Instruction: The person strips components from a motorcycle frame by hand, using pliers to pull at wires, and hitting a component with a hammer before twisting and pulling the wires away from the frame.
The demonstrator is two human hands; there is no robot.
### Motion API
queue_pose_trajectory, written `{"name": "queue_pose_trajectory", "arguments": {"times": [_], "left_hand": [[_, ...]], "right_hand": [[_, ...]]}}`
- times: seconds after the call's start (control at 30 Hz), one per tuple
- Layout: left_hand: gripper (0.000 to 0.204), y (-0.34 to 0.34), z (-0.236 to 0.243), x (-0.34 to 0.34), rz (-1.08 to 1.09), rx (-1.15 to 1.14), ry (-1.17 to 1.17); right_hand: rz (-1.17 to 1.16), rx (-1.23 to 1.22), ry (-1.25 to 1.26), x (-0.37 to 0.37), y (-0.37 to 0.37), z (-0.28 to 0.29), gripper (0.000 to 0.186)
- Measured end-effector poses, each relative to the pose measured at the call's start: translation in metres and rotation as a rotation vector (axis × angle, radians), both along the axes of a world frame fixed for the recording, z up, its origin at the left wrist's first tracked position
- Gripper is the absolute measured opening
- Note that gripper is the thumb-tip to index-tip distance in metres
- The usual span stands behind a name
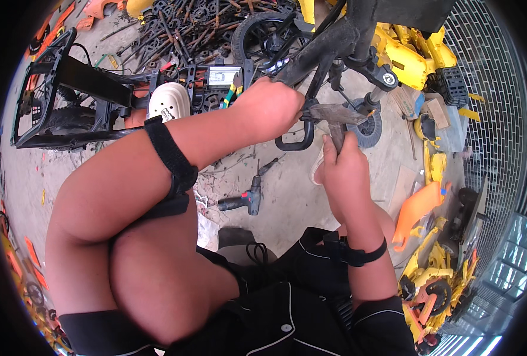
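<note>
Head view: the right hand [346, 169] is wrapped around the handle of a hammer [337, 114], thumb laid along the wood. The hammer's head sits just above that hand and to the right of the left hand [270, 107], with its left end close against the knuckles (whether it touches them, I cannot tell). The left hand is clenched beside the lower part of a black frame [319, 54]; what the fingers close on is hidden. That frame rises beyond both hands, its thick tube slanting up to the right, and a black loop [296, 145] hangs below the left hand.

Just past the hammer's head, to the right, stands a small wheel [368, 127]. Left of the left hand, pliers [233, 89] with green and yellow handles lie near a white shoe [168, 102], and further left is a black chassis [91, 80]. Below the hands, a drill [251, 196] lies on the concrete floor [287, 204].

Farther out, a heap of rusty parts [183, 29] fills the top, yellow panels [403, 59] pile up at upper right, and an orange panel [416, 212] lies at right, before a brick-patterned wall [503, 77].
</note>
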State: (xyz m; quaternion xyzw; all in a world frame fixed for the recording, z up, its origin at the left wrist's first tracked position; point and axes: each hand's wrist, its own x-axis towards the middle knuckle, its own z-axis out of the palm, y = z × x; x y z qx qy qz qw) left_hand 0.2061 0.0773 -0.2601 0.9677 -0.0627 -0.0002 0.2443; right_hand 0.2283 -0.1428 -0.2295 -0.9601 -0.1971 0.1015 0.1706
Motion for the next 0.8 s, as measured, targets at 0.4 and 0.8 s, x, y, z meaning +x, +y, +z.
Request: {"name": "queue_pose_trajectory", "arguments": {"times": [0.4, 0.8], "left_hand": [[0.014, 0.030, 0.003, -0.019, 0.001, -0.142, 0.023], [0.013, 0.030, 0.002, -0.013, 0.002, -0.135, 0.008]], "right_hand": [[-0.083, 0.072, 0.093, 0.000, 0.002, -0.002, 0.035], [0.070, -0.051, -0.020, 0.003, 0.005, 0.003, 0.038]]}}
